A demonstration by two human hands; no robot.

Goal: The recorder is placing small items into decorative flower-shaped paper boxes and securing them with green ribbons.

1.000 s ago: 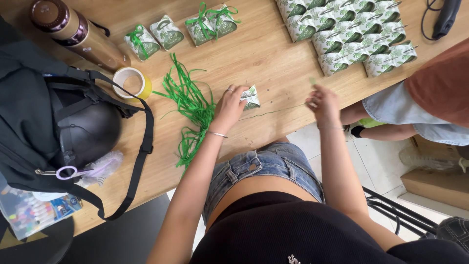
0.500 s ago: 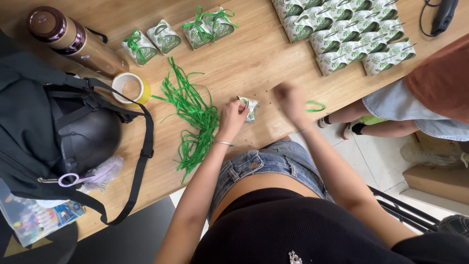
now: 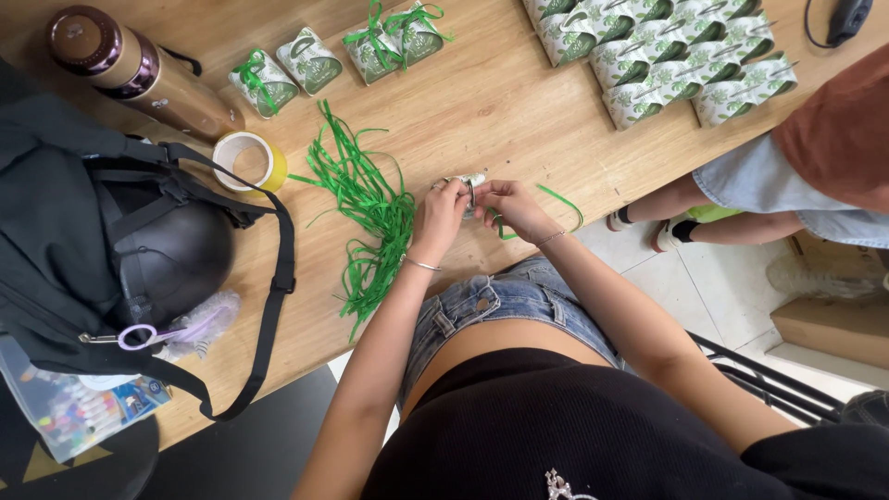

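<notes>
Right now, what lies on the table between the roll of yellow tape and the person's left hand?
In the head view, a loose pile of green ribbon strips lies between the tape roll and the left hand.

Illumination is bright, even and diffuse. Shadows on the wooden worktop [image 3: 519, 102] are soft and short, and a mild sheen shows on the bronze flask [image 3: 139, 69]. Focus is sharp at centre. Wide-angle distortion bends the frame edges, and the black backpack [image 3: 83, 241] reads dark with little detail.
</notes>
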